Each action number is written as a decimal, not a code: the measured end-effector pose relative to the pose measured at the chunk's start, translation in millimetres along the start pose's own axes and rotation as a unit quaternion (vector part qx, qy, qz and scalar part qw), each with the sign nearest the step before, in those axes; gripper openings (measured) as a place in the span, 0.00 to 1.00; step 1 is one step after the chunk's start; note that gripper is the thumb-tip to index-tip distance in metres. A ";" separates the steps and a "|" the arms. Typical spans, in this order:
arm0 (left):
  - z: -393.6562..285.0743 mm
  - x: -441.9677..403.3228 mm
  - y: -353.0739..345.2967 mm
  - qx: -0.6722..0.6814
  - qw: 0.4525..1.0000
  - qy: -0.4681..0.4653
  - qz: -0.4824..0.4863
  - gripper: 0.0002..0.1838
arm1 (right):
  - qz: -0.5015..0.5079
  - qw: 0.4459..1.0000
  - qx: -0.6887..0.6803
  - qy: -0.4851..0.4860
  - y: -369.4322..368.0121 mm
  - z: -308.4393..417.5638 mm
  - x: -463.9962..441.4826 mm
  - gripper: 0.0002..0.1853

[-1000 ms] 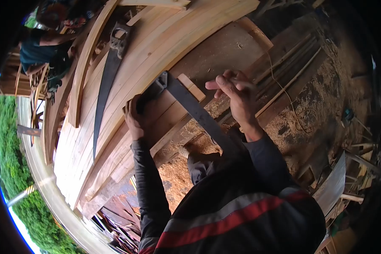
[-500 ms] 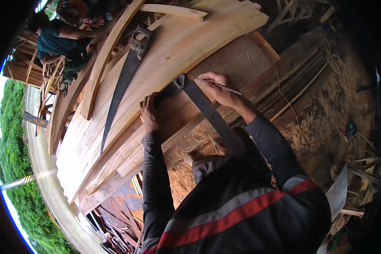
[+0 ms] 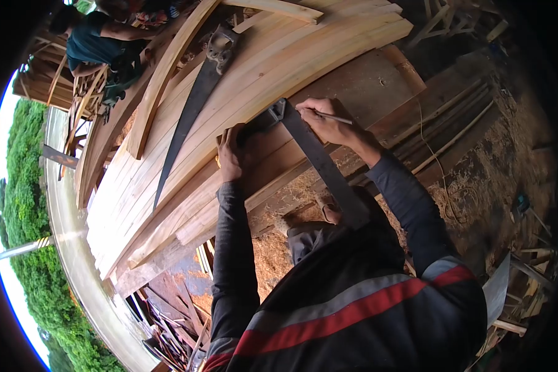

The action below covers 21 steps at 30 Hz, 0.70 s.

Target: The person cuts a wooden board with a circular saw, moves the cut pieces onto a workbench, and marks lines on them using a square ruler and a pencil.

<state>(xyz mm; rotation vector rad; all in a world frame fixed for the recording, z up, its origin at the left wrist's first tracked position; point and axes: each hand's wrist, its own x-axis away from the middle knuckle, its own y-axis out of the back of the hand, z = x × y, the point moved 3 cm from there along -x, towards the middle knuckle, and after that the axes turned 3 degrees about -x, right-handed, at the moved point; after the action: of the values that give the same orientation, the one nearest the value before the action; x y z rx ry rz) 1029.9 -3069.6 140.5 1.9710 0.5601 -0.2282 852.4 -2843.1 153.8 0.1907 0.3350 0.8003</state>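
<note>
A large try square (image 3: pixel 319 158) lies across a plank, its long dark blade reaching back toward my body. My left hand (image 3: pixel 230 155) is closed on the square's dark stock at the plank's edge. My right hand (image 3: pixel 330 121) pinches a pencil (image 3: pixel 336 117) beside the blade, close to the square's corner; the fingers hide the pencil's tip. Ahead of my hands, pale planks (image 3: pixel 279 71) lie side by side. On them rests a handsaw (image 3: pixel 189 111) with its handle at the far end.
Curved timbers (image 3: pixel 158 80) lie at the left of the planks. A person in a dark green shirt (image 3: pixel 96 40) works at the far left. Sawdust (image 3: pixel 270 251) covers the ground, a thin cord (image 3: pixel 437 158) lies at the right, and scrap wood (image 3: pixel 173 328) is piled lower left.
The view has shifted slightly, so the scene sits a little higher and farther right. My right hand and pencil have moved slightly toward the square's corner; my left hand keeps its hold.
</note>
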 end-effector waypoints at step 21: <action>-19.7 -3.2 -0.1 -0.016 0.999 0.032 -0.027 0.23 | 0.114 0.989 0.084 -0.046 31.4 41.4 22.6 0.14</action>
<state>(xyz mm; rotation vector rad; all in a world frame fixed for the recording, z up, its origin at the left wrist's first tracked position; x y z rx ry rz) 1025.4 -3052.9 150.6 1.9393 0.6550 -0.1887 861.1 -2806.9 196.4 0.4283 0.2965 0.9864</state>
